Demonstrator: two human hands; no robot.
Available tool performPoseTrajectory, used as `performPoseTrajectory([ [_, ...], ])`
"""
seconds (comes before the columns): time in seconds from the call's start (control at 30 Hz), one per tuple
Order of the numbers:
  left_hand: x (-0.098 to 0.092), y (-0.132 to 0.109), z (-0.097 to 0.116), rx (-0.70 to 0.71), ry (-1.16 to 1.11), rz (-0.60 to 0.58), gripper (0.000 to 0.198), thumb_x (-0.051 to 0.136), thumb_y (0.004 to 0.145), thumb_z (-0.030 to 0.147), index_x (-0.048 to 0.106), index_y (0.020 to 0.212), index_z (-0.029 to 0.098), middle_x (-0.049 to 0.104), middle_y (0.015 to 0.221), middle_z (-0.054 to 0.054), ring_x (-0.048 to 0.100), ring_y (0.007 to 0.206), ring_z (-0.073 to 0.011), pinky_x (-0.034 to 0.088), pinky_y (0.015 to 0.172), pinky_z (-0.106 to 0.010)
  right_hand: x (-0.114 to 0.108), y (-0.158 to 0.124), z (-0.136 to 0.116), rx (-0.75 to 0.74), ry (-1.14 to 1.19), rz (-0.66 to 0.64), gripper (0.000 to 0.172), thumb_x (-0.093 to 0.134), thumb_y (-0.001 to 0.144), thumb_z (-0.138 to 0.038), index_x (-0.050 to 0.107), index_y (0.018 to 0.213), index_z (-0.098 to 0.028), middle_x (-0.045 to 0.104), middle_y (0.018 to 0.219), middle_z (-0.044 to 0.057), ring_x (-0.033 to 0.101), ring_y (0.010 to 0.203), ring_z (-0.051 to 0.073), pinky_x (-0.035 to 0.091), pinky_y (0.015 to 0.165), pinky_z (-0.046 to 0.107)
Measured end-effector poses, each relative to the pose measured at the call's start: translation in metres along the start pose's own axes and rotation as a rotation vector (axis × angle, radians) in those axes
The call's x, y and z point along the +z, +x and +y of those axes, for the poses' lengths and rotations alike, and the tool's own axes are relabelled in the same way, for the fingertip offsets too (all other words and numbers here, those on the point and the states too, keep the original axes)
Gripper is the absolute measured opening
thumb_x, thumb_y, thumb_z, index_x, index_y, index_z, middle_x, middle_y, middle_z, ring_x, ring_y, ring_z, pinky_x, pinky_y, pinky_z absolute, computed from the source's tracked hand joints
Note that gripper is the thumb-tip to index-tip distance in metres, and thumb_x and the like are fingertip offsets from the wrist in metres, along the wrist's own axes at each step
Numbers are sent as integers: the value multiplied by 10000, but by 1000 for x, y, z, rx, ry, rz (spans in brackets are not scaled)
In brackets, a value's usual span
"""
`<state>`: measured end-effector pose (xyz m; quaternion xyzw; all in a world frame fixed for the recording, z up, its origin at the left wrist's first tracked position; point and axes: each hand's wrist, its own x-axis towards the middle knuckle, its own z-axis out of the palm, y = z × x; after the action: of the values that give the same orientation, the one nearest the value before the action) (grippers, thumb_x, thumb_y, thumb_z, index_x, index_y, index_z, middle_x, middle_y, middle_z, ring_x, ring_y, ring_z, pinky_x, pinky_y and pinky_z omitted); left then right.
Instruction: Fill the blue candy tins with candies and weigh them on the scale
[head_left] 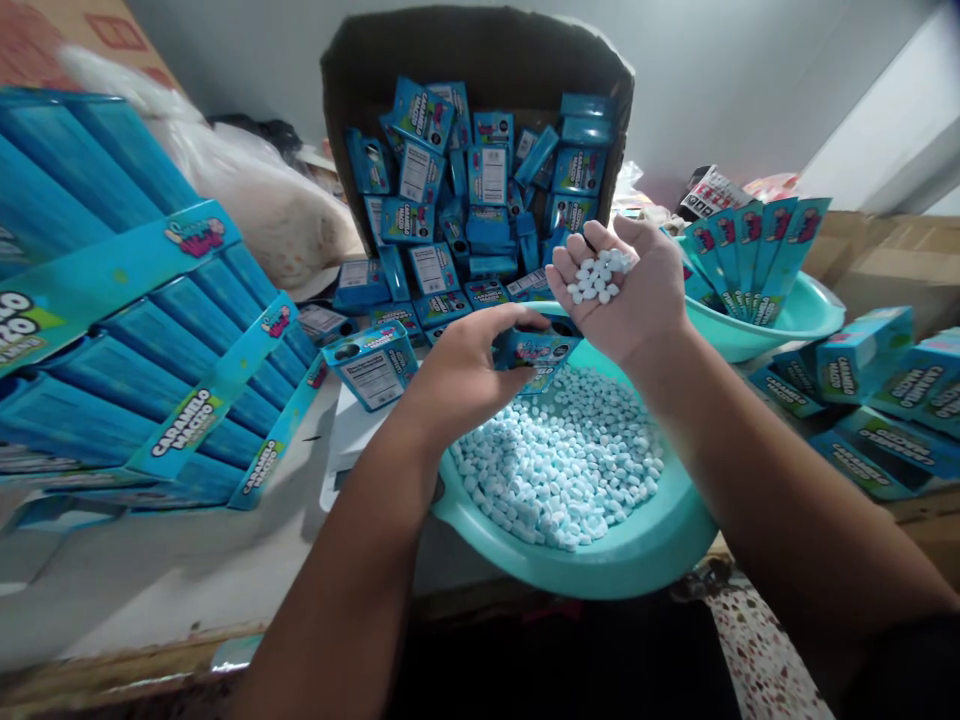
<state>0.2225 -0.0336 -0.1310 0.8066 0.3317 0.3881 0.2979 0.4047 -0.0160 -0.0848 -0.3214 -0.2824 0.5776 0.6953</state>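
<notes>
My left hand [480, 370] grips a small blue candy box [538, 350] between thumb and fingers, above the far left part of a turquoise basin [660, 560]. Pale blue candies [562, 470] fill much of that basin. Palm up, my right hand [630, 290] is cupped around a small heap of the same candies [598, 278], up and to the right of the box. Left of my left hand, another blue candy box [373, 366] stands upright on a white device [346, 440], which my forearm partly hides.
A cardboard carton [480, 60] at the back holds many blue boxes. Stacked display trays of boxes [187, 400] rise on the left. At the right are a second turquoise basin [806, 320] with blue printed cards [765, 250] and more boxes [862, 370].
</notes>
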Motion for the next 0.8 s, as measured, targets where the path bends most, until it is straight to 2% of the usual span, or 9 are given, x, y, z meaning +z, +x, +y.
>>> performPoseTrajectory([
  [0.3, -1, 0, 2, -13, -5, 0, 395, 710, 790, 165, 702, 1174, 259, 742, 1162, -11, 694, 1015, -200, 545, 952, -356, 0, 3, 6, -17, 29, 39, 234, 637, 853, -443, 630, 794, -217, 670, 713, 14, 718, 842, 185, 585, 837, 339],
  [0.5, 0, 1, 0, -10, -18, 19, 398, 716, 779, 157, 711, 1164, 257, 748, 1144, -7, 703, 985, -188, 552, 941, -339, -4, 5, 3, -29, -62, 20, 235, 674, 822, -477, 664, 851, -244, 679, 729, 15, 727, 928, 230, 597, 863, 416],
  [0.8, 2, 1, -3, 2, -41, 54, 403, 726, 770, 148, 712, 1158, 256, 750, 1138, -2, 714, 985, -184, 567, 930, -324, 0, -1, -1, -1, -97, 9, 253, 572, 883, -431, 632, 769, -213, 686, 754, 23, 721, 945, 194, 573, 925, 374],
])
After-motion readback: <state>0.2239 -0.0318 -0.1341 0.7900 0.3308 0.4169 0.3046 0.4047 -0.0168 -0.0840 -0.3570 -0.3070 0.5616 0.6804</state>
